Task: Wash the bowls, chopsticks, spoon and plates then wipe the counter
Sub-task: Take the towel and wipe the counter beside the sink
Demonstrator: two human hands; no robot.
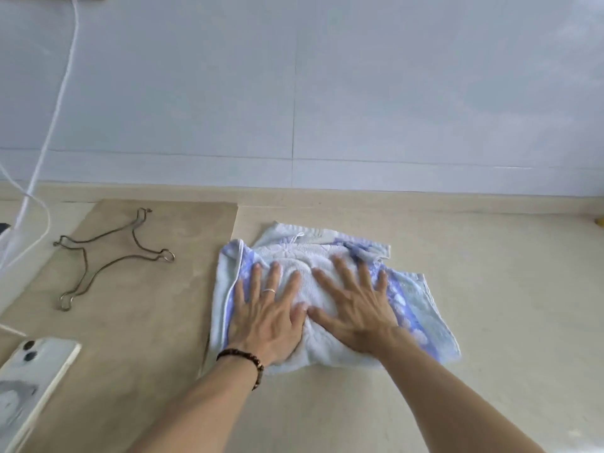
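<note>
A white and blue towel lies spread on the beige counter in the middle of the view. My left hand presses flat on the towel's left half, fingers straight and spread, a ring on one finger and a bead bracelet at the wrist. My right hand presses flat on the towel's middle, fingers spread; the thumbs of both hands almost touch. No bowls, chopsticks, spoon or plates are in view.
A brown board lies on the counter left of the towel, with a bent wire rack on it. A phone rests at the lower left. White cables hang at the far left. A pale tiled wall stands behind.
</note>
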